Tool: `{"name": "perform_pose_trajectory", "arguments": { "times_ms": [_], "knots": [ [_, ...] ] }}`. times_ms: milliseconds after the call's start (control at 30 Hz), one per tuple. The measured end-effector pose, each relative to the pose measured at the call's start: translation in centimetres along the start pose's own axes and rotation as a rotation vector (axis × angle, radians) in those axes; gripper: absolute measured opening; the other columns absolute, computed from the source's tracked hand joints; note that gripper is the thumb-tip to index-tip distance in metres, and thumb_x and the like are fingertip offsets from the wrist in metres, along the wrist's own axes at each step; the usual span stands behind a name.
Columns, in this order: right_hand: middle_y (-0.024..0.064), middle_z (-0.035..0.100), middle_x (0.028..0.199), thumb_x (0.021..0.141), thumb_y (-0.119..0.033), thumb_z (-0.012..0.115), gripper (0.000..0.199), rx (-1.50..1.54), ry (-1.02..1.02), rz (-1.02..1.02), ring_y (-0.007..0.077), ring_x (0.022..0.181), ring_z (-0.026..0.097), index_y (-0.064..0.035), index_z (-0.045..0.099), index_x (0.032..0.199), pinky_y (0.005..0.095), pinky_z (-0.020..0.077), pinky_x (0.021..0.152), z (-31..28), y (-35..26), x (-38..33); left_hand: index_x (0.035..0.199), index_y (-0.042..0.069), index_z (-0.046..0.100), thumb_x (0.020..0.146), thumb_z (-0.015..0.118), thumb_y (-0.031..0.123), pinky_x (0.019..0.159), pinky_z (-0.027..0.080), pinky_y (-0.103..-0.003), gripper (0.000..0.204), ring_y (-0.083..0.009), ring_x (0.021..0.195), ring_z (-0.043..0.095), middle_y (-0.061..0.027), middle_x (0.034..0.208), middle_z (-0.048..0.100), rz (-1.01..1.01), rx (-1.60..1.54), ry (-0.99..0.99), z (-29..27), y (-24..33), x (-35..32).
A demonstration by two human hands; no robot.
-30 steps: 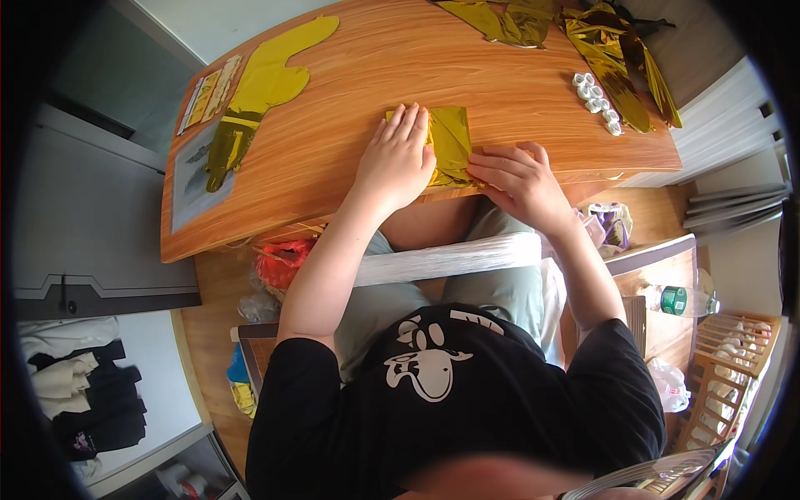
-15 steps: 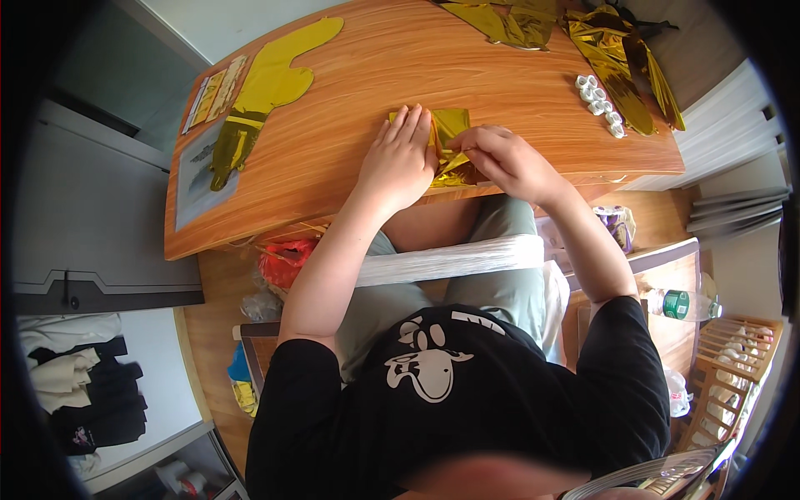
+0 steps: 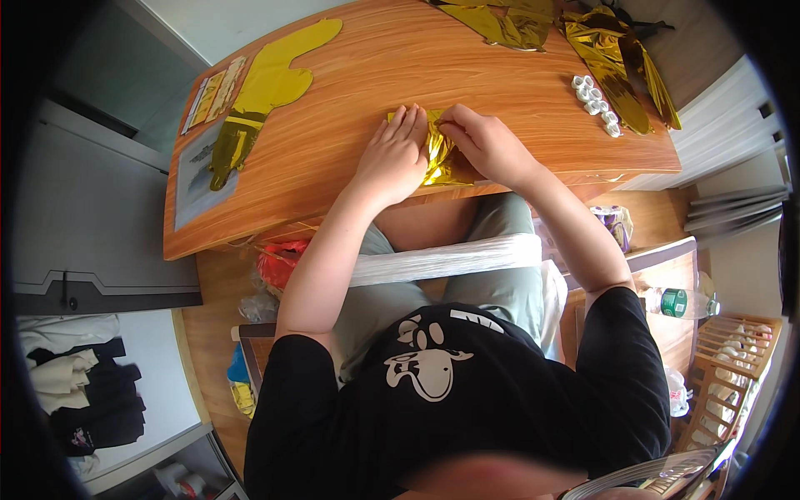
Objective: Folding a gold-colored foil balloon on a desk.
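A shiny gold foil sheet (image 3: 443, 164), folded into a small packet, lies on the wooden table (image 3: 350, 100) near its front edge. My left hand (image 3: 392, 160) rests flat on the left part of the foil, fingers stretched out and pointing away from me. On the other side, my right hand (image 3: 487, 148) is closed, with thumb and forefinger pinching the foil's upper flap. The flap looks creased and catches the light. Part of the packet is hidden under both hands.
Flat yellow-gold foil (image 3: 279, 75) with rounded lobes lies at the left, partly over a clear plastic bag (image 3: 200, 196). More crumpled gold foil (image 3: 596, 42) is at the far right, beside several small white rolls (image 3: 592, 100). White stretch wrap (image 3: 450, 258) spans my lap.
My right hand has moved up and a little left, carrying the foil flap away from the table's front edge. My left hand has stayed nearly in place.
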State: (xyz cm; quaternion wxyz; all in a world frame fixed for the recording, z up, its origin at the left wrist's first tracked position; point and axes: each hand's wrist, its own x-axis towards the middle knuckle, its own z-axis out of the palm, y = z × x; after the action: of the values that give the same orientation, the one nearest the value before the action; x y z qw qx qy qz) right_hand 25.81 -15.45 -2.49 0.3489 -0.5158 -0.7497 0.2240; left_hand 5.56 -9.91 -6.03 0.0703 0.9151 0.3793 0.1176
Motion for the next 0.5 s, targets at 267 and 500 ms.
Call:
{"name": "perform_pose_trajectory", "arguments": {
  "times_ms": [267, 500],
  "knots": [
    [0.0213, 0.072, 0.09, 0.104, -0.026, 0.053, 0.025, -0.094, 0.094, 0.026, 0.0427, 0.085, 0.069, -0.0045, 0.062, 0.11, 0.0501, 0.0536, 0.076, 1.9, 0.6, 1.2, 0.161, -0.001, 0.017, 0.1, 0.05, 0.023, 0.128, 0.009, -0.043, 0.074, -0.0336, 0.159, 0.004, -0.0215, 0.17, 0.007, 0.119, -0.617, -0.334, -4.0, -4.1, 0.2],
    [0.0198, 0.072, 0.089, 0.104, -0.026, 0.052, 0.023, -0.222, 0.129, 0.027, 0.0415, 0.084, 0.069, -0.0056, 0.063, 0.108, 0.0498, 0.0545, 0.077, 2.4, 0.2, 1.4, 0.163, 0.015, 0.026, 0.097, 0.063, 0.04, 0.127, 0.006, -0.055, 0.079, -0.0299, 0.159, 0.009, -0.0154, 0.17, 0.018, 0.277, -0.23, -0.372, -5.2, -6.0, -0.5]
  ]
}}
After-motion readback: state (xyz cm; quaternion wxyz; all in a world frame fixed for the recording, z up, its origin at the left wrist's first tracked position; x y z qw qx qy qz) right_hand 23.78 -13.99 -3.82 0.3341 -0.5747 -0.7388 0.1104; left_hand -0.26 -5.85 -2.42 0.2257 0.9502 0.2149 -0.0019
